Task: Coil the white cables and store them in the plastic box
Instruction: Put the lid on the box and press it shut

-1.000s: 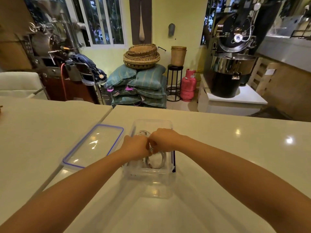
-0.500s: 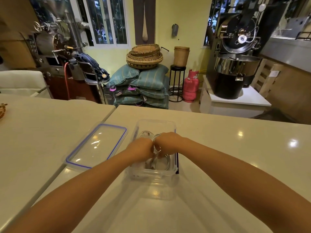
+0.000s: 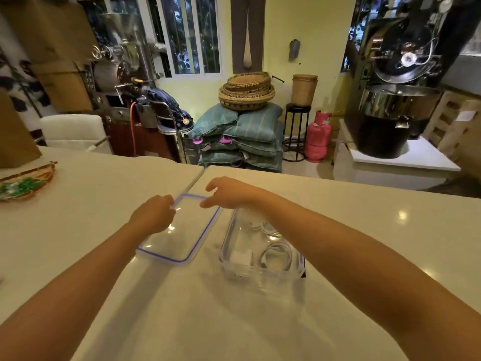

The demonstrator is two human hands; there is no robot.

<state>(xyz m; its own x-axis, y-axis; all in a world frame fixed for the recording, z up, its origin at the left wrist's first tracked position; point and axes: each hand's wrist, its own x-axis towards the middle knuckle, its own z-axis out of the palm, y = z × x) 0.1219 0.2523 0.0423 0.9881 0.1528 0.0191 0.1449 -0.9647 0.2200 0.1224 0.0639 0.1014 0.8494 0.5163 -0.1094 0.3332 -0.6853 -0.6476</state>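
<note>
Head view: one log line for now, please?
cables coiled in box; lid off, beside box; left hand grips lid corner; right hand open over lid

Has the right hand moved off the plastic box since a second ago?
Yes. The right hand has left the plastic box, where it was a second ago, and gone left; it is now above the far edge of the lid.

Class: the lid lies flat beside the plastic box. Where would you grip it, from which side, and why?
I would grip the lid at its far short edge, one hand per corner, from above. It lies flat, so only its blue-trimmed rim offers purchase. The left hand is at the far-left corner; the right hand hovers near the other.
</note>
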